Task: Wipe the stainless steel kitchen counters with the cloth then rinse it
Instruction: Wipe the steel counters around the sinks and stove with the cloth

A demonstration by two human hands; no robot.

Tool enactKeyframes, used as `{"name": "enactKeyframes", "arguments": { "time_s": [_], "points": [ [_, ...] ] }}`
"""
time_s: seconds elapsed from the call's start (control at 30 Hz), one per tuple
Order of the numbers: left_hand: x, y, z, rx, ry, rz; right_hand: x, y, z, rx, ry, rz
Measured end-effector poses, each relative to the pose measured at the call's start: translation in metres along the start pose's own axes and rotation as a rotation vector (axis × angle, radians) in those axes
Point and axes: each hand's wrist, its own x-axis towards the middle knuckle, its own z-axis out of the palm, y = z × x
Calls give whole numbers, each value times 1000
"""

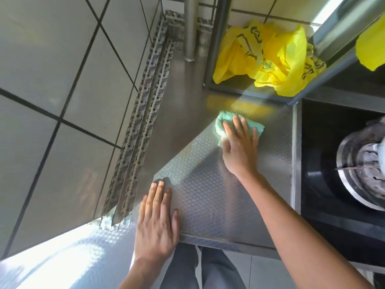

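Observation:
The stainless steel counter [210,197] has an embossed pattern and fills the middle of the view. A light green cloth [224,119] lies bunched on it near its far edge. My right hand [239,147] presses flat on the cloth with straight, spread fingers, covering most of it. My left hand [156,222] rests flat on the counter at the near left edge, fingers straight and together, holding nothing.
A crumpled yellow plastic bag [268,61] sits on a low metal shelf beyond the cloth. A black stove with a steel burner ring [358,170] borders the counter on the right. A tiled wall [62,101] and perforated metal strips [145,113] run along the left.

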Motion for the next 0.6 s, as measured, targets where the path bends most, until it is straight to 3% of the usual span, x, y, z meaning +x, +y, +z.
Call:
{"name": "enactKeyframes", "arguments": {
  "time_s": [0.07, 0.2, 0.37, 0.47, 0.6],
  "points": [
    [0, 1, 0, 4, -3, 0, 12, -45, 11, 29, 51, 34],
    [0, 2, 0, -6, 18, 10, -21, -98, 27, 95, 12, -368],
    [-1, -1, 3, 6, -3, -2, -85, -37, 27, 3, -155, -659],
    [-2, -1, 5, -4, -11, -7, -82, 26, 7, -18, -143, -560],
    [-2, -1, 5, -9, 0, -2, -28, 47, -11, -9, -71, -180]
  ]
}}
